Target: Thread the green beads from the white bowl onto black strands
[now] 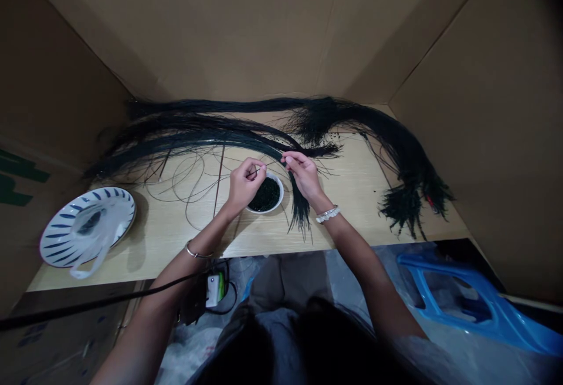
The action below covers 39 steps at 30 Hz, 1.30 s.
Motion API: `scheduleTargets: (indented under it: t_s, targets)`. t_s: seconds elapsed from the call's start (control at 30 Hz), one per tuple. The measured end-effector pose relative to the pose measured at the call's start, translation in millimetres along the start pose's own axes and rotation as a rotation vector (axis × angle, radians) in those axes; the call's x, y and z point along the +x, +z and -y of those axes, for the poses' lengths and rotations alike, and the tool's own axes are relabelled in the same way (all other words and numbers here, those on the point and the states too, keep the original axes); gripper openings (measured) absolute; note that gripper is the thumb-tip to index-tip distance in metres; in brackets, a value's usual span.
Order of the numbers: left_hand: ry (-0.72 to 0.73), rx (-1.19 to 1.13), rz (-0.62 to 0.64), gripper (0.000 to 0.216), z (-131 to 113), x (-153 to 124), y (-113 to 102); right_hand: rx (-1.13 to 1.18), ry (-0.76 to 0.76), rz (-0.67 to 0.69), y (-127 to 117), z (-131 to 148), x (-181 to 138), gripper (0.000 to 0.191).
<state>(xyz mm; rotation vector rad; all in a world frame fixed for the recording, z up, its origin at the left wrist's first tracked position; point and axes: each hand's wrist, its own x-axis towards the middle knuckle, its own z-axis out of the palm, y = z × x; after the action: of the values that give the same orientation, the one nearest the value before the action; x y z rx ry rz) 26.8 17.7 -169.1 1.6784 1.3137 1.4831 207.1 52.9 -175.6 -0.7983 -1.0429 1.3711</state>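
Over a small white bowl (282, 189) holding dark green bits (265, 197), too small to make out singly, my two hands are raised close together. My left hand (244, 184), at the bowl's left side, has thumb and forefinger pinched on a thin dark strand. My right hand (304, 177) is also pinched, just right of the bowl; whatever lies between its fingertips is too fine to see. Beneath the right hand passes a long bundle of dark green strands (206, 138), its loose ends (300, 212) fanned out beside the bowl.
Another dark bundle (396, 138) curves along the table's right side, ending in bushy tufts. A striped plate (55, 235) with a clear plastic item stands at the left. Cardboard walls (246, 39) enclose the table (176, 244). A blue stool (492, 308) is below right.
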Motion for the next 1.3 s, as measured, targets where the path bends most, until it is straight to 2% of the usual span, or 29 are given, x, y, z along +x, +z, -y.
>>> scheduleTargets:
  t_s: [0.67,1.03,1.3]
  targets:
    - [-0.011,0.022,-0.009,0.011,-2.7,0.9,-0.3,-0.011,0.014,-0.019,0.7,2.0,0.5,0.04]
    - [-0.003,0.013,-0.001,0.01,-0.1,0.5,-0.3,0.006,-0.006,-0.024,0.6,1.5,0.8,0.034]
    - [0.005,-0.009,0.032,0.011,-0.8,0.6,-1.6,-0.064,-0.04,0.004,-4.6,-6.0,1.7,0.029]
